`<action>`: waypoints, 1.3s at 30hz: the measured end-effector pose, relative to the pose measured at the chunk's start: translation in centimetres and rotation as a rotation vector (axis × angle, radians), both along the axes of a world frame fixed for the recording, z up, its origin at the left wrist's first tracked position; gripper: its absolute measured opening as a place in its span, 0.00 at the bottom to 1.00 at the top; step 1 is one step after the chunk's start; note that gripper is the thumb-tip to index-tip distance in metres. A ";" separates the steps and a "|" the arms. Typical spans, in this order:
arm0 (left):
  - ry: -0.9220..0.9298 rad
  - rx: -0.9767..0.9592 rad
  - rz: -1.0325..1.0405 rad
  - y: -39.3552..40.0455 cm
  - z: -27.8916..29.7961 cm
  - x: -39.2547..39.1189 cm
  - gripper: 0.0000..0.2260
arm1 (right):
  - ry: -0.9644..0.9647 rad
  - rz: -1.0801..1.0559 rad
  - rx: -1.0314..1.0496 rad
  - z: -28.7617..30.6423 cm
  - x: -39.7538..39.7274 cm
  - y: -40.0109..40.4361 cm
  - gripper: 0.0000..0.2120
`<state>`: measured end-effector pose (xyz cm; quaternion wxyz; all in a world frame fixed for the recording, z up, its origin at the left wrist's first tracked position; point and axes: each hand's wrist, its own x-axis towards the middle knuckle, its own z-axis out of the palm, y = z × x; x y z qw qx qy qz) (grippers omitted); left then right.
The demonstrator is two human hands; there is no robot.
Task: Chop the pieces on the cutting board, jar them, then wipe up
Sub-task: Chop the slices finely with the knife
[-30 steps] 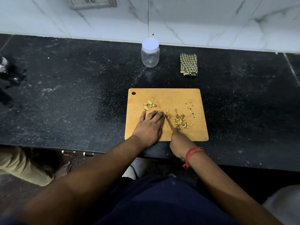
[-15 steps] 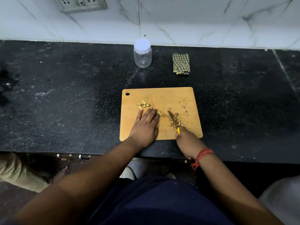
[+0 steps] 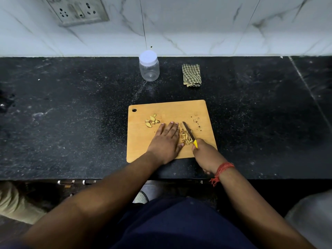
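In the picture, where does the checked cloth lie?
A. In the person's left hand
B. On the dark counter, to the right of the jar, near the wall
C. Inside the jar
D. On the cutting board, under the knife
B: the folded checked cloth lies on the dark counter, to the right of the jar with the white lid, apart from it and beyond the cutting board.

Bare counter (image 3: 71, 123) flanks the cutting board (image 3: 168, 110) (jar (image 3: 149, 69) and cloth (image 3: 191, 74) stand behind).
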<state>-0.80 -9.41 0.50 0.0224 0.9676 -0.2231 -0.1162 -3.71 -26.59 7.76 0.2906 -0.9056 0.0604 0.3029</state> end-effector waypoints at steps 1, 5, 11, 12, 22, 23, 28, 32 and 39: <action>0.002 -0.014 -0.010 -0.2 0.1 0.0 0.31 | -0.004 0.005 -0.004 0.0 0.1 -0.1 0.13; -0.027 -0.060 -0.024 -0.1 0.3 0.1 0.28 | -0.018 0.014 -0.003 0.0 0.6 -0.5 0.13; -0.123 -0.139 0.097 1.7 0.0 0.7 0.26 | -0.004 -0.020 0.041 0.0 1.3 -1.0 0.11; -0.138 -0.157 0.132 2.2 -0.1 0.8 0.26 | -0.003 -0.018 0.041 0.0 1.5 -1.1 0.12; -0.262 -0.264 0.601 8.2 -0.3 2.7 0.16 | -0.004 0.027 0.056 0.2 3.1 0.1 0.15; -0.252 -0.256 0.624 8.7 -0.2 2.9 0.15 | -0.007 0.041 0.051 0.3 3.3 0.4 0.15; -0.184 -0.226 0.553 8.4 0.0 3.7 0.17 | -0.014 0.087 0.032 0.5 3.9 1.4 0.13; -0.106 -0.244 0.614 7.9 0.2 3.7 0.17 | -0.020 0.109 0.018 0.6 4.2 2.0 0.13; -0.108 -0.348 0.612 8.2 0.0 2.3 0.20 | -0.038 0.113 0.011 0.5 4.5 2.0 0.12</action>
